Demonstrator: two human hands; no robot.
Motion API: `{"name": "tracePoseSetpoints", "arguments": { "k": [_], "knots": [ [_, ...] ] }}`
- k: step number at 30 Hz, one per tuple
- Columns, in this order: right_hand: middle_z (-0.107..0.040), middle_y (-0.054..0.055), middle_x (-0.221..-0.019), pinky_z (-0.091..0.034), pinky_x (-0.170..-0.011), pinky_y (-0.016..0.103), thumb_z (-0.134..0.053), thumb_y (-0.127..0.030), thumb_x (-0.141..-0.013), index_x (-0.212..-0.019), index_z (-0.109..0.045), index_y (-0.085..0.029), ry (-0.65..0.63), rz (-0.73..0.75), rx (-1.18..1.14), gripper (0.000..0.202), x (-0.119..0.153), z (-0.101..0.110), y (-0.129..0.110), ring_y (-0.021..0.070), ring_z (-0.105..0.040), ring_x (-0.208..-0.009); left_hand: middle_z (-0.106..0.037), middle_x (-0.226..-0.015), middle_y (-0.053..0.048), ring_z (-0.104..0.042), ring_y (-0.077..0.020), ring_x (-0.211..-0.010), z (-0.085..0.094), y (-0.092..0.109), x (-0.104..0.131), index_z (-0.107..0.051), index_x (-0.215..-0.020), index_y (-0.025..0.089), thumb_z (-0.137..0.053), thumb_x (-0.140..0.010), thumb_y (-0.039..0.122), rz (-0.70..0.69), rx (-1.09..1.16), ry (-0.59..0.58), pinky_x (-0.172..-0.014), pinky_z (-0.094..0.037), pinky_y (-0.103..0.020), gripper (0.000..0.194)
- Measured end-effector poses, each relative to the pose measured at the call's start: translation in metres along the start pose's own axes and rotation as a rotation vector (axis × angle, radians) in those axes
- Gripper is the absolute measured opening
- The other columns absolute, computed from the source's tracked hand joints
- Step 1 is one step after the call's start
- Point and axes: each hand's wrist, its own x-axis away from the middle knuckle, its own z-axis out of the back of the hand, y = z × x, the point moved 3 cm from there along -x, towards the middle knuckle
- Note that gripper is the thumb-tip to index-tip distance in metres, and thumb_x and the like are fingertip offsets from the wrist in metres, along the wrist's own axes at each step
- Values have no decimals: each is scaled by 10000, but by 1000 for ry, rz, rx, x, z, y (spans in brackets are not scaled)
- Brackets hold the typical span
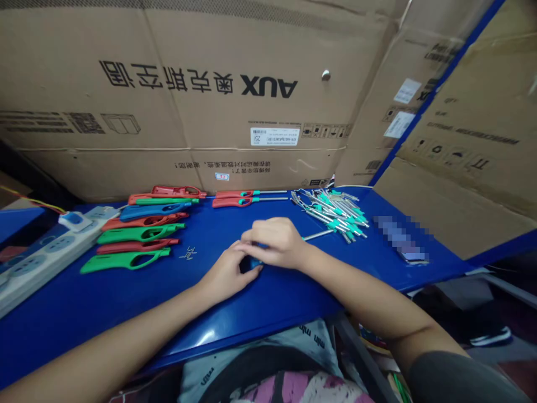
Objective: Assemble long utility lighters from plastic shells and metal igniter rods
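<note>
Over the middle of the table, my left hand (226, 272) and my right hand (277, 242) meet, fingers bent and closed around a blue lighter handle (254, 262). Most of that handle is hidden by the fingers. A thin metal tube (318, 235) shows just beyond my right hand; whether it joins the held piece I cannot tell. Behind my hands lie two red lighters (229, 202) with metal tubes fitted. To the right is a pile of metal tubes with teal parts (335, 212). Tiny screws (188, 254) are scattered left of my left hand.
Several lighter handles, among them a green one (121, 261) and a blue one (153, 210), lie in a row at left. A white power strip (54, 252) runs beside them. Cardboard (188, 123) walls the back. A blurred flat object (398, 238) rests at right on the blue table (176, 322).
</note>
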Motion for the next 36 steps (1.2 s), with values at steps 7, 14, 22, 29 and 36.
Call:
{"name": "tracePoseSetpoints", "arguments": {
  "k": [7, 14, 22, 29, 36],
  "knots": [
    [-714, 47, -1192, -512, -877, 208, -306, -199, -1045, -1386, -501, -175, -111, -34, -230, 394, -3, -10, -5, 72, -660, -1072, -705, -1108, -105, -658, -304, -1041, 2, -3, 2, -646, -1116, 195, -597, -811, 203, -12, 75, 4, -903, -563, -486, 308],
    [-734, -36, -764, -378, -474, 267, -517, -428, -986, -1057, -689, -216, 23, 164, 130, 283, -6, -8, -1, 88, -639, -608, -711, -1016, -66, -683, -274, -957, 5, -7, 4, -663, -993, 269, -531, -901, 232, -80, 5, -131, -820, -602, -430, 165],
    [-761, 2, -957, -511, -670, 229, -430, -175, -953, -1125, -660, -228, -18, -31, -150, 292, -3, -7, 4, 89, -702, -799, -725, -1128, -69, -693, -259, -995, 10, -12, 2, -620, -1189, 278, -606, -886, 237, -169, -51, -181, -868, -594, -374, 306],
    [-730, 23, -807, -510, -634, 246, -533, -279, -985, -1108, -692, -206, 59, -30, -58, 214, -5, 0, 7, 125, -670, -679, -709, -1130, -90, -656, -263, -1057, 10, -11, 1, -625, -1132, 228, -646, -879, 280, -118, -11, -198, -964, -542, -412, 259],
    [-733, 51, -1057, -546, -820, 254, -469, -165, -999, -1200, -658, -207, -76, -176, -408, 279, -12, 4, 1, 129, -684, -937, -653, -1246, -127, -614, -279, -1158, 13, -6, -4, -591, -1242, 185, -733, -804, 236, -32, 107, -164, -1010, -506, -424, 464]
  ]
}}
